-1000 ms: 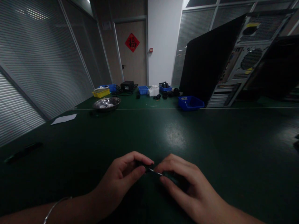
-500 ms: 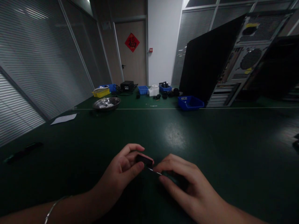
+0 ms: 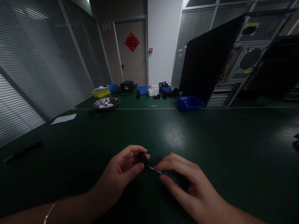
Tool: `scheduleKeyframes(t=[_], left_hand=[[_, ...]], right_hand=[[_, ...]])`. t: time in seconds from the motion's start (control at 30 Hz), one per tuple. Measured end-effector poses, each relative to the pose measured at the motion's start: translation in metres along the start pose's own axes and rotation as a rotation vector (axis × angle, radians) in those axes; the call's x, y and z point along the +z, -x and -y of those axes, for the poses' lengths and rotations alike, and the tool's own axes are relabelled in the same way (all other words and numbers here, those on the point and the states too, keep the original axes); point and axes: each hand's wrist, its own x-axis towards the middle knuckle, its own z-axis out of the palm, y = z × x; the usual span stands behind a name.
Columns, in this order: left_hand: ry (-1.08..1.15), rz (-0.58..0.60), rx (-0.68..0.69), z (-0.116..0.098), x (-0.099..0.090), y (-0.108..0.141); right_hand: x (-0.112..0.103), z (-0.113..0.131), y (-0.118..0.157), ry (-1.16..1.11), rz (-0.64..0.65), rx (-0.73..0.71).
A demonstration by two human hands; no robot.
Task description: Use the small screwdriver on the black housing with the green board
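In the lower middle of the head view, my left hand [image 3: 125, 168] is closed around a small black part [image 3: 143, 159], gripped between thumb and fingers. The part's exact kind is too dark to make out. My right hand [image 3: 184, 180] is wrapped around a screwdriver [image 3: 154, 170], its thin metal shaft pointing left. The shaft's tip meets the black part or lies right against it; I cannot tell which. Most of the screwdriver's handle is hidden in my right palm. Both hands are just above the dark green tabletop [image 3: 130, 130].
A blue tray [image 3: 190, 103] stands before a tall black computer case [image 3: 210, 59] on the right. Farther left are a metal bowl [image 3: 106, 104], a yellow tray [image 3: 101, 92] and a white sheet [image 3: 63, 119]. A dark slender object [image 3: 23, 152] lies at far left.
My left fingers have turned the black part, so it now shows a narrower side. My right hand and the screwdriver have hardly moved.
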Motion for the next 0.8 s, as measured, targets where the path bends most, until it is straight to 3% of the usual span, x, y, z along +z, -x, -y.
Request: scheduleKeyframes(t=[0.23,0.4,0.63,0.8], left_hand=[[-0.144,0.023,0.062,-0.0018,0.0042,0.0008],[-0.174,-0.04,0.03,-0.0031,0.0042,0.0043],[-0.246,-0.093,0.095,-0.007,0.0051,0.0028],[-0.308,-0.052,0.171,-0.0036,0.0023,0.003]], right_hand=[[-0.0002,0.0028,-0.0007,0.01,-0.002,0.004],[-0.0003,0.0011,-0.0025,0.033,-0.015,0.023],[-0.0001,-0.0005,0.0003,0.053,-0.02,0.032],[0.0001,-0.0003,-0.0005,0.054,-0.014,0.031]])
